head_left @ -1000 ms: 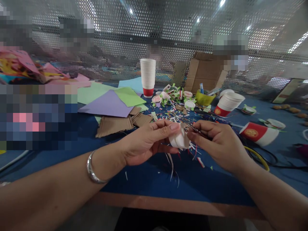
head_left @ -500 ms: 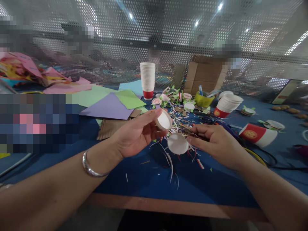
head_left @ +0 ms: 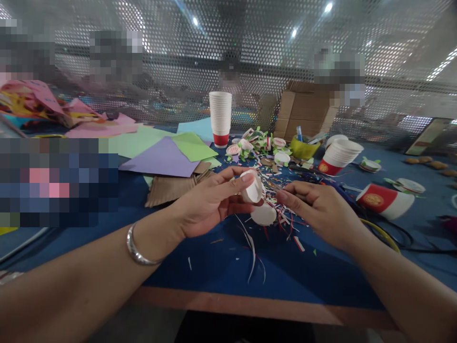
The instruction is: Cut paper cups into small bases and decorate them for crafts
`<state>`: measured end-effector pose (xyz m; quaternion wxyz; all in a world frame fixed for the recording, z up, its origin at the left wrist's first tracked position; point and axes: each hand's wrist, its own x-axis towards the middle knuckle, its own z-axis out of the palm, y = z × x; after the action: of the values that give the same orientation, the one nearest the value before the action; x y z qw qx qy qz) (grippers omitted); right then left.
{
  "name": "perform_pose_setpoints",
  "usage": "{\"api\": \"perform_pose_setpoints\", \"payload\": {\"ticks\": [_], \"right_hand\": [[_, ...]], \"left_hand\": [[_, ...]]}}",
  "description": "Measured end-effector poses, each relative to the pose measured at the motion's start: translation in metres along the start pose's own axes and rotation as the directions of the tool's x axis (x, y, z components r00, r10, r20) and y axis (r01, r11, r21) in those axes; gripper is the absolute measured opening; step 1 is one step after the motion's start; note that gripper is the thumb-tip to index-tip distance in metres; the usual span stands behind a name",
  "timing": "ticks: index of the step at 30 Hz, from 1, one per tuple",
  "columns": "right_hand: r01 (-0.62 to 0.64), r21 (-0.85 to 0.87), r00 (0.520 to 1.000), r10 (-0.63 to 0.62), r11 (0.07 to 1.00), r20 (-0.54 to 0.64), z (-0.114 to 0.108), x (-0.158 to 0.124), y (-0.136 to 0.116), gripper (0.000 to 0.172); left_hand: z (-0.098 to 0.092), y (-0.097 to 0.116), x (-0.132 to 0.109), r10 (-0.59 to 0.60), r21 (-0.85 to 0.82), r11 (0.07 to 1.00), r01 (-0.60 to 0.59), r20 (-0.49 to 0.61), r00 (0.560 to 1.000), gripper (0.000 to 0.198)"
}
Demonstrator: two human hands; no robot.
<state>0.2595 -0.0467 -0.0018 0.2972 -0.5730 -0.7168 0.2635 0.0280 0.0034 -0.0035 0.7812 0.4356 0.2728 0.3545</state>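
My left hand [head_left: 217, 197] holds a short white paper cup base [head_left: 252, 188] between thumb and fingers, its hollow side tilted toward my right. My right hand [head_left: 314, 205] is closed on slim metal scissors, mostly hidden by the fingers, a short gap from the cup base. Below the cup base, a white paper disc [head_left: 263, 215] lies on the table among thin white and red paper scraps [head_left: 282, 216]. Behind my hands is a pile of small cup bases with green paper pieces [head_left: 282, 158].
A tall stack of paper cups [head_left: 220, 119] stands at the back. Coloured paper sheets [head_left: 160, 157] and corrugated cardboard [head_left: 171, 190] lie left. A yellow container [head_left: 303, 148], tilted cups [head_left: 339, 155], a lying red-and-white cup [head_left: 385, 200] and cables [head_left: 392, 231] are on the right.
My left hand has turned the cup base and shifted it slightly right and down, partly over the disc. The scissors' tip, earlier close to the cup base, is now mostly hidden at my right fingers.
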Motion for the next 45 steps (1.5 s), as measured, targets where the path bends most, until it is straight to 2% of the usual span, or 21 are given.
{"api": "perform_pose_setpoints", "payload": {"ticks": [3,7,15,19,24,36,45], "right_hand": [[-0.005,0.007,1.000,0.005,1.000,0.005,0.0000,-0.0004,-0.0016,0.046],[-0.018,-0.019,1.000,0.018,1.000,0.015,0.0010,-0.0001,-0.0025,0.049],[0.019,-0.091,1.000,-0.018,0.996,0.009,0.0029,0.0008,0.0008,0.050],[0.039,-0.125,0.999,-0.038,0.991,0.005,0.0015,-0.0009,0.0012,0.050],[0.064,-0.153,0.998,-0.067,0.986,-0.019,0.0000,-0.0027,0.0011,0.047],[0.092,-0.172,0.995,-0.096,0.981,-0.017,-0.0040,-0.0054,0.0001,0.044],[0.130,-0.187,0.990,-0.137,0.974,-0.025,-0.0055,-0.0060,-0.0044,0.042]], "left_hand": [[-0.0014,-0.0002,0.0018,-0.011,-0.028,1.000,0.011,0.001,1.000,0.015],[-0.0030,-0.0011,0.0038,-0.023,-0.003,1.000,0.023,0.030,0.999,0.022],[-0.0025,-0.0013,0.0033,-0.036,0.061,0.997,0.036,0.001,0.999,0.025],[-0.0036,0.0001,0.0024,-0.026,0.070,0.997,0.023,0.048,0.999,0.033],[-0.0069,0.0002,0.0034,-0.039,0.087,0.996,0.030,0.109,0.993,0.033],[-0.0072,0.0014,0.0016,-0.020,0.126,0.992,0.000,0.155,0.988,0.038],[-0.0055,-0.0003,-0.0015,0.049,0.235,0.968,-0.084,0.152,0.987,0.035]]}}
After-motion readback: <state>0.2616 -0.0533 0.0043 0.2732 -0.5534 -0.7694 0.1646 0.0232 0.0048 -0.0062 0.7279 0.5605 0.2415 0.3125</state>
